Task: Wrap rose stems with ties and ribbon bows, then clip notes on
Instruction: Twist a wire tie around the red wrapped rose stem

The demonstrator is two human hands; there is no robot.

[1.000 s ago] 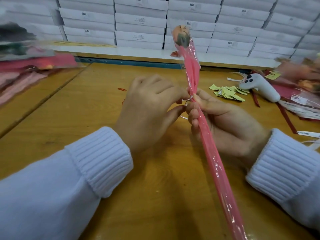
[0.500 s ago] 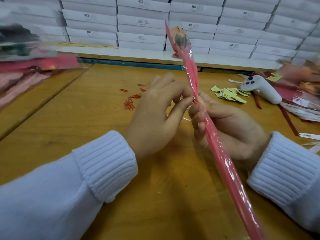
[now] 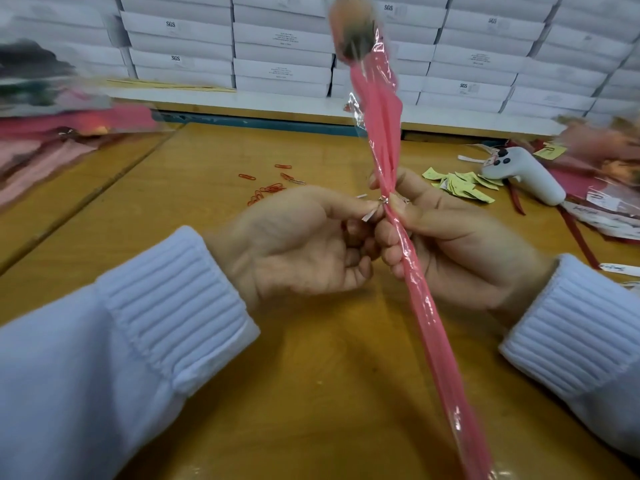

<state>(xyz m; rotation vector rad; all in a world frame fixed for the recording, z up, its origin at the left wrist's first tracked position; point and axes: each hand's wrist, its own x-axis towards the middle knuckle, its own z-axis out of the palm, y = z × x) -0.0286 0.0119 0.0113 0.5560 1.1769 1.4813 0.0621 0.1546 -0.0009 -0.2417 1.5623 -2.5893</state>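
Pinching thin silvery twist tie, left hand grip; right hand grip curled round glossy pink-wrapped stem.

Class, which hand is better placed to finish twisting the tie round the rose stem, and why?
Left. The left hand pinches the loose end of the tie, while the right hand grips the wrapped rose stem at the tie and holds it up, so it is likely not free.

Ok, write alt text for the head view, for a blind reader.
The right hand grips a pink-wrapped rose stem over a wooden table while the left hand pinches a silver twist tie on it. Red paper clips and yellow notes lie behind.
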